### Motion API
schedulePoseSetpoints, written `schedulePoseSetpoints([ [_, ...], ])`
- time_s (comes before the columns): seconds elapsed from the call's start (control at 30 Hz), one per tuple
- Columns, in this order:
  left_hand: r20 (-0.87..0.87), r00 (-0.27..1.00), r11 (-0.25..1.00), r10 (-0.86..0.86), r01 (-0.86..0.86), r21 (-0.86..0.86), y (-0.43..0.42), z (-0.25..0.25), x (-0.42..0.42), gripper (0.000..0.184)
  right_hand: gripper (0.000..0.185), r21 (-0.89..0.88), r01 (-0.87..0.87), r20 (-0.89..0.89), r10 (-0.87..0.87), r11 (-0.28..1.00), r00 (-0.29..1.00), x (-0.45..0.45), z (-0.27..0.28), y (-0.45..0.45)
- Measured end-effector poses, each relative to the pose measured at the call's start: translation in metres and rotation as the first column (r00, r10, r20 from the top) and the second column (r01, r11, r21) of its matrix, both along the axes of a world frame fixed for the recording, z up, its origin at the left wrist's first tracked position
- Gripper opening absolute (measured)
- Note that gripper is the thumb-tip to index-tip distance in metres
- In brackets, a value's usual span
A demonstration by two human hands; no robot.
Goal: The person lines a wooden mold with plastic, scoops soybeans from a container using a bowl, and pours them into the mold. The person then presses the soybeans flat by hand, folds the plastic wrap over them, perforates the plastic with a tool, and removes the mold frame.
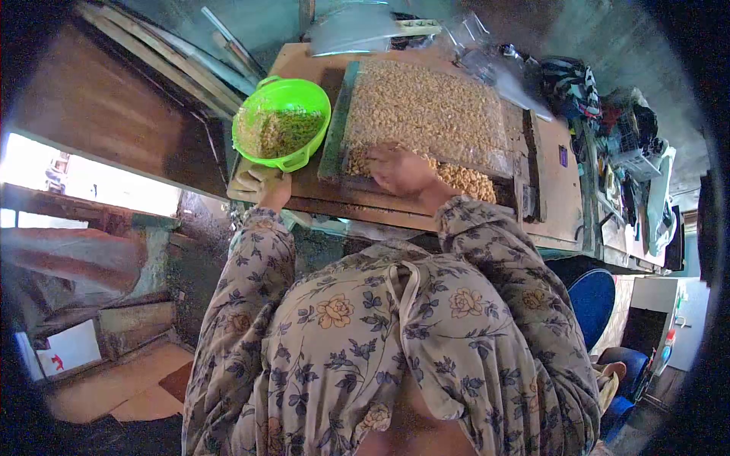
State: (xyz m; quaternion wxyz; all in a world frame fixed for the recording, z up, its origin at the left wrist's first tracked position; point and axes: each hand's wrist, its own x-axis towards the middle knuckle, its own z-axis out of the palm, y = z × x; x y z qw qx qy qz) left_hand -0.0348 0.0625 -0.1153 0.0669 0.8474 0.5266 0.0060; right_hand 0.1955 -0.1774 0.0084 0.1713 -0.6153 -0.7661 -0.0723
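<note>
My left hand (pixel 263 187) rests at the table's front left edge, just below a bright green plastic basin (pixel 313 97). Its fingers are stretched out and hold nothing I can see. Pale and greenish small pieces (pixel 277 133) lie in the basin. My right hand (pixel 399 169) lies over the front of a wide framed bed of small tan pieces (pixel 426 106), which look like nuts or puffed grain. Its fingers are spread on them, with the tips partly lost among the pieces. A clear sheet seems to cover most of the bed, while looser pieces (pixel 468 181) show along its front.
A wooden strip (pixel 334 125) borders the bed on the left, and another frame piece (pixel 528 167) on the right. Plastic bags (pixel 353 30) sit at the back of the wooden table (pixel 559 197). A blue chair (pixel 593 304) stands at right.
</note>
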Motion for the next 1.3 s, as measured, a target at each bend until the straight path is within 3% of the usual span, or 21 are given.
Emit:
schedulePoseSetpoints([
  [0.03,0.001,1.000,0.994,-0.018,0.018,0.107,-0.006,0.003,0.001,0.048,0.014,0.039,0.032,-0.028,-0.031,0.999,0.999,0.002,0.006,-0.008],
  [0.13,0.098,0.994,0.997,-0.046,0.040,0.061,-0.004,-0.003,0.000,0.053,0.012,0.049,0.073,-0.080,-0.069,0.996,0.994,0.010,0.026,-0.030],
  [0.23,-0.108,0.986,0.871,0.130,-0.062,0.488,-0.007,-0.007,0.003,0.059,0.012,-0.027,0.093,-0.116,-0.095,0.995,0.989,0.024,0.027,-0.052],
  [0.3,-0.125,0.983,0.976,0.138,-0.113,0.188,-0.038,0.054,0.013,0.063,0.014,-0.072,0.103,-0.128,-0.111,0.992,0.986,0.032,0.026,-0.068],
  [0.33,-0.124,0.983,0.976,0.138,-0.113,0.188,-0.026,0.045,0.010,0.063,0.017,-0.103,0.149,-0.140,-0.162,0.984,0.977,0.036,0.026,-0.077],
  [0.37,-0.033,0.998,0.985,0.047,-0.052,-0.164,-0.005,0.030,0.004,0.064,0.020,-0.134,0.193,-0.150,-0.212,0.972,0.966,0.038,0.026,-0.082],
  [0.4,0.086,0.996,0.872,-0.006,0.048,-0.488,0.001,0.034,0.003,0.066,0.020,-0.133,0.191,-0.148,-0.210,0.972,0.966,0.038,0.031,-0.082],
  [0.43,0.088,0.996,0.872,-0.004,0.047,-0.488,-0.001,0.033,0.004,0.066,0.022,-0.164,0.215,-0.186,-0.244,0.963,0.952,0.037,0.039,-0.082],
  [0.5,-0.184,0.982,0.992,0.050,-0.071,-0.105,-0.015,0.038,0.009,0.063,0.025,-0.196,0.238,-0.223,-0.280,0.951,0.934,0.037,0.042,-0.077],
  [0.6,-0.085,0.992,0.981,0.091,-0.104,-0.162,-0.046,0.088,0.014,0.062,0.027,-0.078,0.136,-0.205,-0.149,0.988,0.967,0.034,0.028,-0.032],
  [0.7,-0.173,0.982,0.978,0.072,-0.103,-0.179,-0.040,0.081,0.014,0.063,0.032,-0.147,0.074,-0.208,-0.105,0.986,0.973,0.019,0.025,0.014],
  [0.8,-0.078,0.994,0.996,0.075,-0.072,0.048,-0.030,0.044,0.005,0.066,0.033,-0.393,0.112,-0.251,-0.224,0.913,0.942,0.013,0.011,0.054],
  [0.87,-0.060,0.998,0.996,0.027,-0.032,-0.084,0.010,-0.010,-0.004,0.064,0.031,-0.447,0.102,-0.195,-0.208,0.889,0.958,0.018,0.008,0.060],
  [0.93,-0.120,0.972,0.960,0.203,-0.173,0.220,-0.028,0.030,0.009,0.058,0.034,-0.505,0.096,-0.135,-0.189,0.858,0.973,0.022,0.003,0.055],
  [0.97,-0.120,0.971,0.961,0.205,-0.177,0.212,-0.044,0.072,0.015,0.058,0.033,-0.532,0.173,-0.153,-0.295,0.829,0.943,0.028,0.001,0.046],
  [1.0,-0.101,0.985,0.988,0.143,-0.148,-0.042,-0.054,0.105,0.017,0.056,0.032,-0.526,0.198,-0.189,-0.341,0.827,0.921,0.032,0.009,0.033],
  [1.07,-0.061,0.994,0.983,0.087,-0.095,-0.160,-0.057,0.110,0.016,0.054,0.027,-0.480,0.202,-0.285,-0.369,0.854,0.885,0.039,0.033,0.000],
  [1.1,-0.038,0.997,0.973,0.063,-0.070,-0.219,-0.058,0.112,0.015,0.054,0.026,-0.431,0.219,-0.134,-0.303,0.875,0.944,0.049,0.027,-0.014],
  [1.13,-0.040,0.997,0.979,0.061,-0.067,-0.192,-0.057,0.108,0.015,0.055,0.025,-0.380,0.228,0.024,-0.237,0.897,0.971,0.054,0.029,-0.026],
  [1.23,-0.015,0.998,0.978,0.060,-0.062,-0.197,-0.057,0.112,0.014,0.057,0.022,-0.607,0.256,-0.090,-0.386,0.752,0.918,0.055,0.062,-0.054],
  [1.3,0.010,0.999,0.972,0.043,-0.039,-0.232,-0.049,0.098,0.013,0.060,0.025,-0.585,0.296,0.019,-0.352,0.755,0.936,0.045,0.079,-0.053],
])
